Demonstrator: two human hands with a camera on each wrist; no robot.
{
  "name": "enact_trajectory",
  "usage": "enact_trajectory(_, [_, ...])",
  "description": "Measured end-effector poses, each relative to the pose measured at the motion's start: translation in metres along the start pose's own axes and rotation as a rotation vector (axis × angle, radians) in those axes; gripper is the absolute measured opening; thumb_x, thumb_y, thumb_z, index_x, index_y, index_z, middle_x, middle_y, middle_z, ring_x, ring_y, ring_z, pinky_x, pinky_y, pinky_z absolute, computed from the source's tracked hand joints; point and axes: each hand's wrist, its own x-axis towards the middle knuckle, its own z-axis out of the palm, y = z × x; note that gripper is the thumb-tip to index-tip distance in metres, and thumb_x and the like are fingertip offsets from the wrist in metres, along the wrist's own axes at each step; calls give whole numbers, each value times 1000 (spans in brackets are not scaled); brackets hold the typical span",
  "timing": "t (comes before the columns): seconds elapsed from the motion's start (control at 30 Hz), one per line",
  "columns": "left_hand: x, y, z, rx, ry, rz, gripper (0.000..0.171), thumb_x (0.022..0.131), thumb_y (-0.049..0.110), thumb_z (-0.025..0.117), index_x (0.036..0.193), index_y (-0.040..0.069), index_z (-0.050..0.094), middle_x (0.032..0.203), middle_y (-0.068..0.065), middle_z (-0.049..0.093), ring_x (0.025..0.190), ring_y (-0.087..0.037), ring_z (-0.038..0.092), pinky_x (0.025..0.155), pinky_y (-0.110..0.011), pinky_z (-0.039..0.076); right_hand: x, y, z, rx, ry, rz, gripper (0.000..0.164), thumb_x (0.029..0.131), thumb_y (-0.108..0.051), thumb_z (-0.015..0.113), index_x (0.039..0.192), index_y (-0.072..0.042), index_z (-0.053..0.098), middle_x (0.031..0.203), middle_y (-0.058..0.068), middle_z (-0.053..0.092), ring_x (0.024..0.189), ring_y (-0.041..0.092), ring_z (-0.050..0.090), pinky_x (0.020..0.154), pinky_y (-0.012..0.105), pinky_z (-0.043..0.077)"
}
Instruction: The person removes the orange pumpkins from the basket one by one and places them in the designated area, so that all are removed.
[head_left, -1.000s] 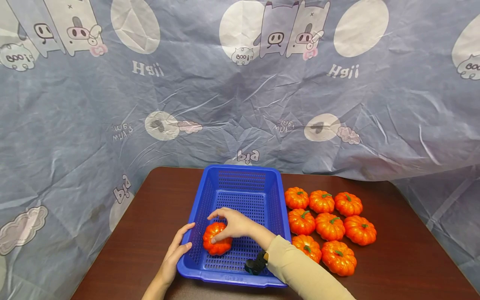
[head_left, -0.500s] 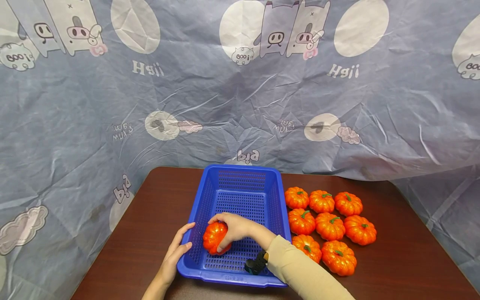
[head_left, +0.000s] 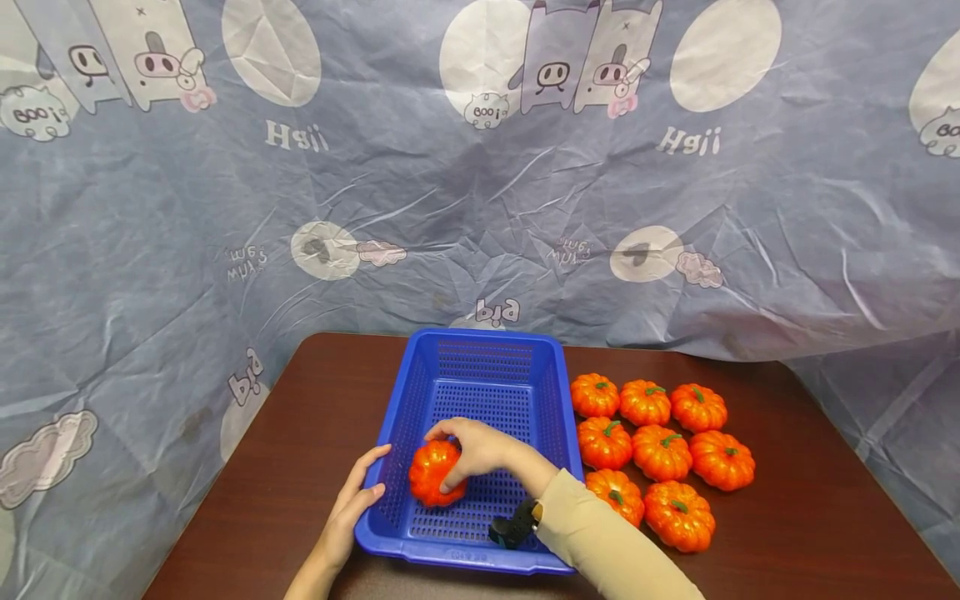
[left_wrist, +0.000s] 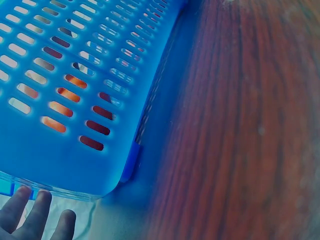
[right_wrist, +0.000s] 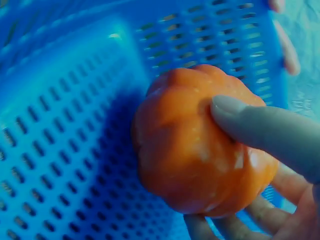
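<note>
Inside the blue perforated basket (head_left: 480, 556), my right hand (head_left: 480, 450) grips a small orange pumpkin (head_left: 433, 475) near the left wall. The right wrist view shows the thumb across the ribbed pumpkin (right_wrist: 195, 145) and fingers bent round its far side; no stem shows. Whether the pumpkin touches the basket floor, I cannot tell. At the basket's left rim my left hand (head_left: 347, 510) rests with extended fingers touching the edge. The left wrist view has its fingertips (left_wrist: 43, 197) at the rim, and orange shows through the slots.
Right of the basket, several orange pumpkins (head_left: 662, 452) with green stems sit in rows on the brown table (head_left: 810, 500). The right forearm crosses the basket's right rim. A black wrist device (head_left: 512, 527) hangs inside the basket. A grey-blue printed cloth (head_left: 420, 183) stands behind the table.
The right hand's fingers and thumb have shifted on the pumpkin, and both have moved slightly to the right. The left hand and basket stay in place.
</note>
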Motion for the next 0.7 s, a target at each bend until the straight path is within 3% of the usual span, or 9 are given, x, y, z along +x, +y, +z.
enact_trajectory(0.17, [0, 0, 0, 0, 1, 0, 47, 94, 7, 36, 141, 3, 31, 134, -25, 35, 111, -27, 50, 87, -35, 46, -3, -3, -11, 33, 91, -18, 70, 61, -20, 85, 123, -5, 57, 113, 7, 54, 103, 23, 53, 88, 37, 45])
enact_trajectory(0.3, [-1, 1, 0, 1, 6, 0, 47, 94, 8, 37, 141, 3, 31, 133, -26, 35, 111, -29, 49, 87, -37, 46, -9, -6, -22, 103, 178, -42, 65, 63, -17, 83, 121, -6, 59, 113, 8, 53, 102, 24, 51, 85, 39, 47])
enact_trajectory(0.53, [-1, -1, -1, 1, -16, 9, 48, 95, 8, 36, 142, 2, 29, 133, -30, 32, 113, -30, 47, 88, -38, 46, -23, -12, -45, 383, 279, -128, 61, 71, -6, 78, 125, -7, 51, 120, 13, 50, 105, 30, 54, 78, 32, 52])
enact_trajectory(0.7, [0, -3, -2, -13, -36, 16, 49, 95, 8, 36, 143, 2, 27, 133, -31, 31, 114, -32, 47, 87, -39, 46, -36, -14, -61, 467, 347, -153, 63, 75, -4, 76, 130, -7, 45, 128, 16, 47, 107, 35, 58, 79, 37, 52])
